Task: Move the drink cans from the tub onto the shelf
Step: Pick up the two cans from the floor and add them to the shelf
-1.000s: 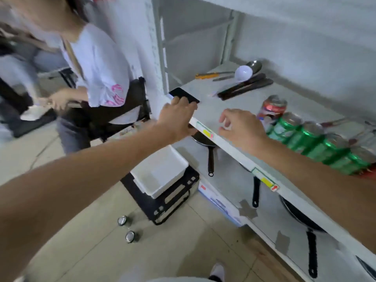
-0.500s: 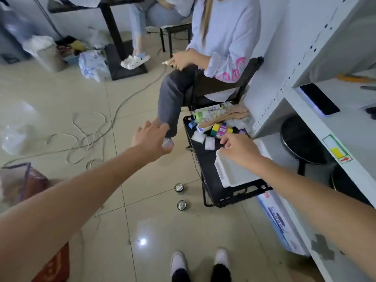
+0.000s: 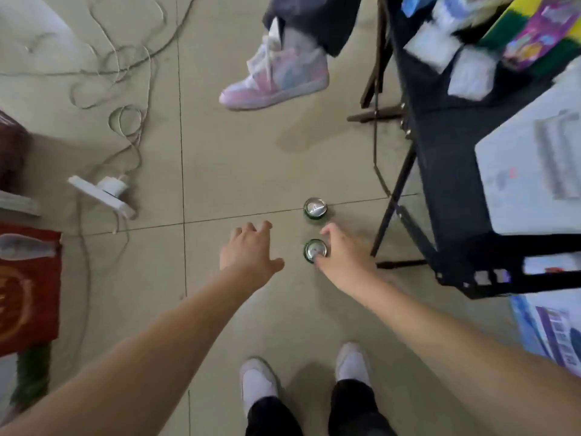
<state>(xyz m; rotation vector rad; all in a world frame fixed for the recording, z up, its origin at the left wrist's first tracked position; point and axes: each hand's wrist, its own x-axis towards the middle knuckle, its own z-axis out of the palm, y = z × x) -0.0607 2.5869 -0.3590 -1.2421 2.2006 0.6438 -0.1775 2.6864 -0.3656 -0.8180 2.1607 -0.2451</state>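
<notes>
Two green drink cans stand upright on the tiled floor, seen from above by their silver tops. My right hand (image 3: pixel 342 256) reaches down over the near can (image 3: pixel 313 248), fingers spread around it and the thumb touching its rim; no closed grip shows. The far can (image 3: pixel 315 208) stands free just beyond. My left hand (image 3: pixel 248 250) hovers open to the left of the near can, holding nothing. The white tub (image 3: pixel 531 180) rests on a black folding stand (image 3: pixel 446 171) at the right. The shelf is out of view.
Another person's pink sneaker (image 3: pixel 276 73) hangs above the floor at the top centre. A white power strip (image 3: pixel 102 193) and loose cables lie at the left. A red bag (image 3: pixel 28 287) sits at the left edge. My own feet (image 3: pixel 301 376) are at the bottom.
My view swung from the shelf down to the floor. Both hands left the shelf edge and dropped toward the two cans on the floor; the right hand now reaches the near can.
</notes>
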